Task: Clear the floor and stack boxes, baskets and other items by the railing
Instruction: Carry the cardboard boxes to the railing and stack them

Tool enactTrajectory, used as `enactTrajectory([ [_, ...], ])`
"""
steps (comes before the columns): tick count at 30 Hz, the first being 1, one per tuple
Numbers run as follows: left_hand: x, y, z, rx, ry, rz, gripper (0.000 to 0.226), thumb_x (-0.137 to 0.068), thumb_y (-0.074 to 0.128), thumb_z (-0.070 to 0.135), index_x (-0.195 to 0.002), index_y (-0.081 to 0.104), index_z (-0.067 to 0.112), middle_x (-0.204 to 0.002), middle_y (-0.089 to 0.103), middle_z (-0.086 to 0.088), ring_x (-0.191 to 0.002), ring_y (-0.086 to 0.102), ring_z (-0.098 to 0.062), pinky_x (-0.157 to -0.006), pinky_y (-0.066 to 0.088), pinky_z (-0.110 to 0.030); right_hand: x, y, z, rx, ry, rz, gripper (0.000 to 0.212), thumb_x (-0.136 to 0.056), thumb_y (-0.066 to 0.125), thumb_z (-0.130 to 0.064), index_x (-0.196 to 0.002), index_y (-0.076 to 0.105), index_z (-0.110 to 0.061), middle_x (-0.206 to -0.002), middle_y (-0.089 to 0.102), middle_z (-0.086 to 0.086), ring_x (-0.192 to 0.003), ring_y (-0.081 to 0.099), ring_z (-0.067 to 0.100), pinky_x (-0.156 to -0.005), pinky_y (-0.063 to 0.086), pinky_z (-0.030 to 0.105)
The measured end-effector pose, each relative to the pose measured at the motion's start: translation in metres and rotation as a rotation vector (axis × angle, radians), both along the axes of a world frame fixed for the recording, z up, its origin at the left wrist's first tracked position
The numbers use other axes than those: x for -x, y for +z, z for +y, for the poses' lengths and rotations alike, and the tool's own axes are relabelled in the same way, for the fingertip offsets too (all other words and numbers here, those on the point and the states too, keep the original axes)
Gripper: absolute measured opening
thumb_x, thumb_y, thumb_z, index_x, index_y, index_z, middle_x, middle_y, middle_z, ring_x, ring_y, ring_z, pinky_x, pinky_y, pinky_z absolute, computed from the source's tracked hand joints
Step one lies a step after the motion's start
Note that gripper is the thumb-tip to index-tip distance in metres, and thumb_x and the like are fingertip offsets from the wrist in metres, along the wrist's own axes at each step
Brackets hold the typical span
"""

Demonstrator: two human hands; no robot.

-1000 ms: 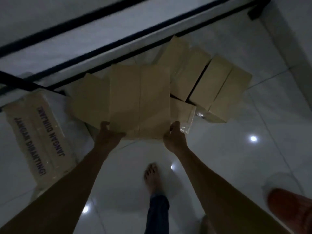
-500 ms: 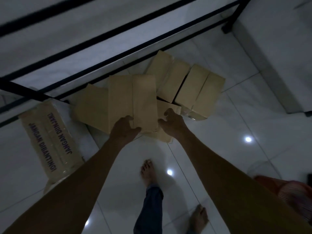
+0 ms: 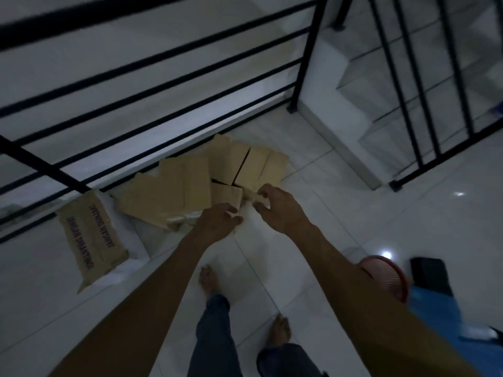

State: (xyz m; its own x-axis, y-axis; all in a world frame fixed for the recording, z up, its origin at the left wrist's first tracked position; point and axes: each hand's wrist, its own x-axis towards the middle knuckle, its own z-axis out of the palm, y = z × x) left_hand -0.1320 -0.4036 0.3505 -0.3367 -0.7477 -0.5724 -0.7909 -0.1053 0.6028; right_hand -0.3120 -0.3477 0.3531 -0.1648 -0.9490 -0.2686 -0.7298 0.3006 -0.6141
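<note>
Neither grip holds anything: your left hand [image 3: 217,223] and right hand [image 3: 280,206] hover loose-fingered above the cardboard boxes [image 3: 190,186] piled against the railing [image 3: 152,85]; still left, I judge, the red basket [image 3: 386,278] (behind you).

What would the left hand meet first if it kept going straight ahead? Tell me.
Probably the small cardboard box just beyond the left hand, whose fingers point up toward the pile by the railing. Depth is unclear.

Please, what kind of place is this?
Probably an upstairs landing in a home: a black metal railing edges the white tiled floor, steps descend beyond it, and cardboard boxes lie by the rail.
</note>
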Motion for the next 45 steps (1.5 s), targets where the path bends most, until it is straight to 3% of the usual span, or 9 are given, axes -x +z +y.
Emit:
enactTrajectory([
  [3,0.023,0.043,0.047,0.079,-0.123,0.046,0.041,-0.093,0.067,0.037,-0.129,0.061,0.019,-0.123,0.061,-0.004,-0.1,0.056,-0.013,-0.072,0.043,-0.021,0.021,0.041,0.059,0.06,-0.036,0.029,0.039,-0.098,0.058,-0.036,-0.129,0.053,-0.014,-0.123,0.061,0.01,-0.113,0.056,0.027,-0.088,0.048,0.035],
  [10,0.061,0.104,0.127,0.156,-0.415,0.052,0.054,-0.092,0.068,0.039,-0.142,0.052,0.022,-0.138,0.057,-0.004,-0.119,0.057,-0.016,-0.093,0.041,-0.021,0.067,0.103,0.194,0.158,-0.213,0.172,0.039,-0.098,0.055,-0.042,-0.129,0.054,-0.018,-0.127,0.06,0.007,-0.116,0.055,0.024,-0.094,0.049,0.041],
  [17,0.085,0.133,0.213,0.224,-0.671,0.129,0.055,-0.093,0.068,0.035,-0.143,0.052,0.018,-0.137,0.058,-0.008,-0.117,0.057,-0.018,-0.088,0.038,-0.018,0.072,0.132,0.339,0.167,-0.46,0.255,0.04,-0.098,0.055,-0.043,-0.128,0.056,-0.016,-0.124,0.062,0.008,-0.116,0.056,0.026,-0.094,0.048,0.04],
  [21,0.087,0.133,0.27,0.195,-0.756,0.189,0.052,-0.091,0.069,0.038,-0.139,0.056,0.025,-0.132,0.061,-0.004,-0.1,0.061,-0.012,-0.084,0.042,-0.019,0.057,0.138,0.426,0.134,-0.609,0.288,0.037,-0.096,0.06,-0.036,-0.127,0.058,-0.015,-0.122,0.063,0.008,-0.113,0.058,0.026,-0.091,0.049,0.039],
  [30,0.114,0.135,0.393,0.159,-0.998,0.177,0.049,-0.09,0.068,0.037,-0.137,0.058,0.026,-0.127,0.063,-0.002,-0.114,0.06,-0.021,-0.09,0.051,-0.031,0.03,0.139,0.598,0.043,-0.926,0.283,0.042,-0.097,0.059,-0.038,-0.13,0.056,-0.012,-0.13,0.061,0.009,-0.119,0.057,0.027,-0.096,0.048,0.041],
  [33,0.135,0.137,0.437,0.17,-1.13,0.192,0.041,-0.092,0.066,0.031,-0.132,0.061,0.023,-0.119,0.063,0.0,-0.104,0.058,-0.016,-0.082,0.044,-0.025,0.021,0.138,0.656,0.018,-1.052,0.275,0.043,-0.097,0.058,-0.04,-0.13,0.057,-0.012,-0.129,0.062,0.008,-0.118,0.057,0.026,-0.096,0.048,0.038],
  [36,0.16,0.133,0.488,0.164,-1.226,0.184,0.036,-0.091,0.065,0.034,-0.124,0.065,0.019,-0.117,0.065,0.001,-0.101,0.058,-0.014,-0.091,0.051,-0.032,0.007,0.135,0.716,0.027,-1.187,0.254,0.04,-0.097,0.059,-0.037,-0.126,0.06,-0.01,-0.124,0.065,0.009,-0.112,0.061,0.026,-0.09,0.048,0.034],
  [40,0.18,0.126,0.565,0.082,-1.307,0.178,0.041,-0.093,0.064,0.04,-0.128,0.059,0.02,-0.112,0.063,-0.001,-0.096,0.059,-0.014,-0.071,0.045,-0.021,-0.01,0.131,0.792,-0.046,-1.327,0.208,0.039,-0.098,0.059,-0.034,-0.124,0.061,-0.006,-0.124,0.064,0.013,-0.11,0.059,0.028,-0.08,0.04,0.027],
  [45,0.191,0.114,0.671,-0.149,-1.265,0.148,0.046,-0.092,0.067,0.038,-0.131,0.057,0.016,-0.117,0.065,-0.007,-0.102,0.067,-0.018,-0.095,0.055,-0.04,-0.025,0.117,0.887,-0.059,-1.434,0.149,0.038,-0.097,0.059,-0.036,-0.124,0.061,-0.01,-0.123,0.066,0.01,-0.108,0.062,0.027,-0.087,0.048,0.032],
])
